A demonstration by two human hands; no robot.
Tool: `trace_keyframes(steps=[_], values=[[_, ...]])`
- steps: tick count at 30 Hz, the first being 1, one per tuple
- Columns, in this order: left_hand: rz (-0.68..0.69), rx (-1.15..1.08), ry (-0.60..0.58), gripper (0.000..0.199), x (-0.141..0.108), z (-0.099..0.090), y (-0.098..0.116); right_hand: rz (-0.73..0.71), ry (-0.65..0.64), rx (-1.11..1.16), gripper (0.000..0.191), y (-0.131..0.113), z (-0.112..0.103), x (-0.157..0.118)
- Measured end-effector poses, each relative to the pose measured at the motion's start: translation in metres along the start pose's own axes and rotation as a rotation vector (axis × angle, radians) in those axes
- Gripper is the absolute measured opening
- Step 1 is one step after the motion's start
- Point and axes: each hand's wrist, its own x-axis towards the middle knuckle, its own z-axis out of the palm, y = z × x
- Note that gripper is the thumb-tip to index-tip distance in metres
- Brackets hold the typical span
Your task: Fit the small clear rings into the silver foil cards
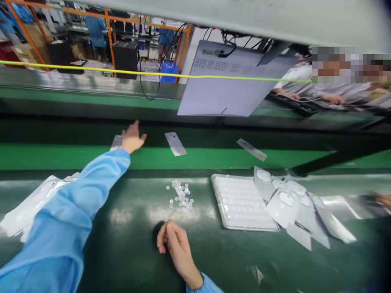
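Note:
My left hand reaches out over the green strip beyond the bench, its fingers apart and holding nothing visible. Partly behind it lies a flat pale plate. My right hand is low over the dark green bench with its fingers curled in. Whether anything is between them is hidden. Just beyond it lies a loose scatter of small clear round pieces. A white tray with rows of rounded shapes stands to its right. White flat panels with round marks overlap the tray's right side.
Two more pale plates, one with a blue mark and a narrower one, lie on the green strip. More white panels are stacked at left. A grey monitor back hangs ahead. A co-worker's hand shows at right.

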Motion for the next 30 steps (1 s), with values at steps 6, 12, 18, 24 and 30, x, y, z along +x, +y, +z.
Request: trace_keyframes(steps=[6, 12, 18, 24, 30], values=[[0.122, -0.425, -0.189, 0.042, 0.008, 0.075, 0.045, 0.041, -0.055, 0.106, 0.054, 0.004, -0.004, 0.003], [0.124, -0.584, -0.304, 0.039, 0.011, 0.068, 0.052, 0.049, -0.031, 0.144, 0.055, 0.005, -0.011, 0.010], [0.071, -0.539, -0.489, 0.035, -0.060, 0.017, 0.017, -0.250, 0.409, -0.250, 0.035, -0.020, -0.028, 0.003], [-0.457, -0.777, -0.427, 0.038, -0.223, 0.009, -0.036, 0.008, -0.061, -0.378, 0.039, -0.029, 0.008, -0.014], [-0.655, -1.092, -0.424, 0.043, -0.254, 0.022, -0.041, 0.040, -0.067, -0.522, 0.039, -0.018, 0.015, -0.028]])
